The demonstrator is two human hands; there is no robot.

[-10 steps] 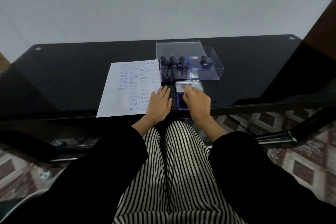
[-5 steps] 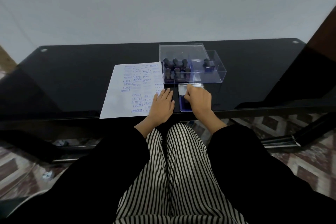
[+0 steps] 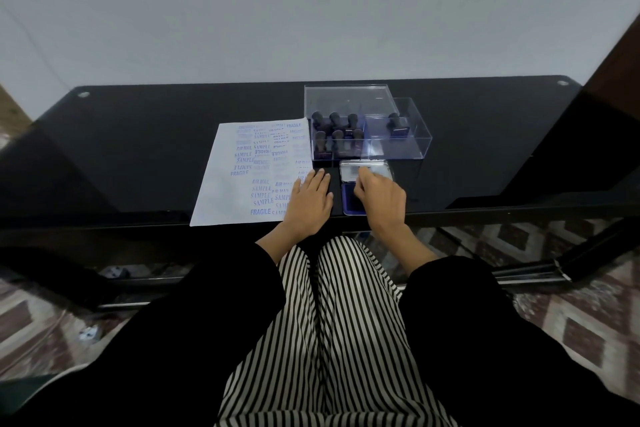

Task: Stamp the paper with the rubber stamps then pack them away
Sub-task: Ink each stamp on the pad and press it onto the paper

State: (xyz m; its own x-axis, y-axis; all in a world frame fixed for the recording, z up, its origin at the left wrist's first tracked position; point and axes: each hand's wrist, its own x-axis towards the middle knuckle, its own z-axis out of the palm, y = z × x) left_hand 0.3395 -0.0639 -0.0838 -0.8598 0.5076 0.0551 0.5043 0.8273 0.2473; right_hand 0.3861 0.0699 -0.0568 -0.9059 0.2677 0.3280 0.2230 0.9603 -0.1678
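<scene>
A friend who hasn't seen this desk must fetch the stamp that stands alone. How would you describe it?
On the black table, right of the stamped paper, two clear boxes stand side by side. The right box holds one dark stamp, upright. Unlike it, the other stamps are packed together in the left box.

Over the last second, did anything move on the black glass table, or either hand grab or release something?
Nothing visibly moved; nothing was taken or released. The left hand stays flat on the stamped white paper sheet's corner, the right hand stays with fingertips at the blue ink pad's silver lid. The dark rubber stamps remain in the clear plastic box.
</scene>
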